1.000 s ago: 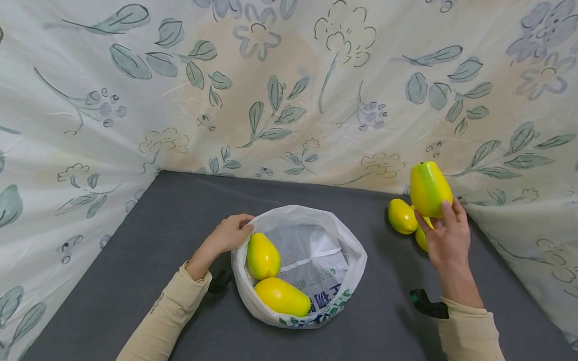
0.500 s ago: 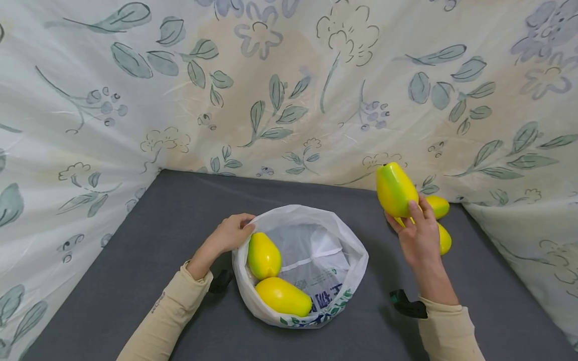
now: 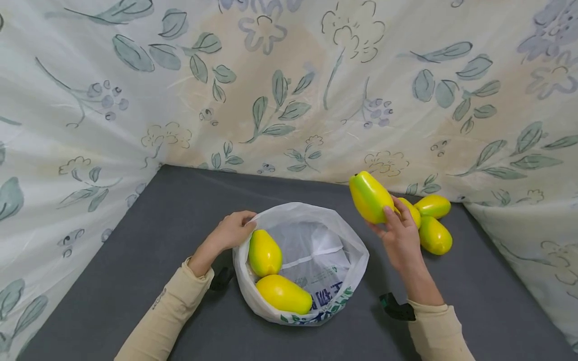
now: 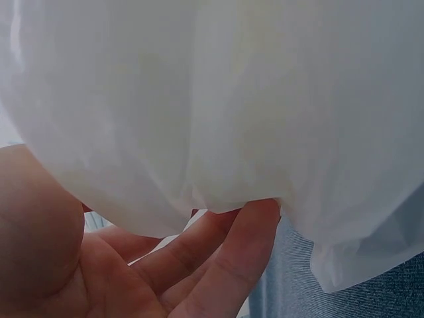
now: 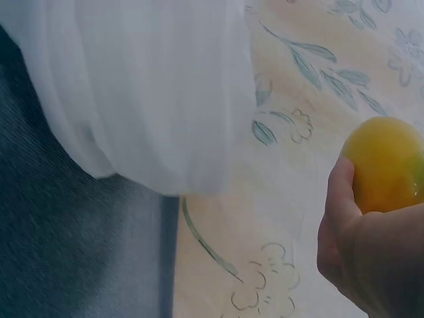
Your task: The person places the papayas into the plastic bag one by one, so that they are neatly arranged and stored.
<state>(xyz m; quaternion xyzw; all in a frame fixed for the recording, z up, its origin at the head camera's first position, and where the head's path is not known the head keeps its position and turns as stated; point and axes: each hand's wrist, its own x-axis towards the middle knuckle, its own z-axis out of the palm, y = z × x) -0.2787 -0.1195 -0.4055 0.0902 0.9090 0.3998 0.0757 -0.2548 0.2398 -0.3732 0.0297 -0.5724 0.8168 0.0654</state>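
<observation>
My right hand grips a yellow-green papaya by its rounder end, raised to the right of a white plastic bag. The same papaya shows in the right wrist view with the thumb against it. At the bag's left rim, my left hand pinches the plastic. In the left wrist view the left hand's fingers curl at the bag's side. The bag's mouth is spread wide. Inside lie one papaya at the left and another along the front.
Several more papayas lie grouped at the back right of the dark grey tabletop, partly behind my right hand. A floral curtain rises along the back and both sides. Each wrist carries a black camera mount.
My right hand has carried its papaya leftward toward the bag, uncovering more of the papayas behind it. My left hand keeps its hold at the rim.
</observation>
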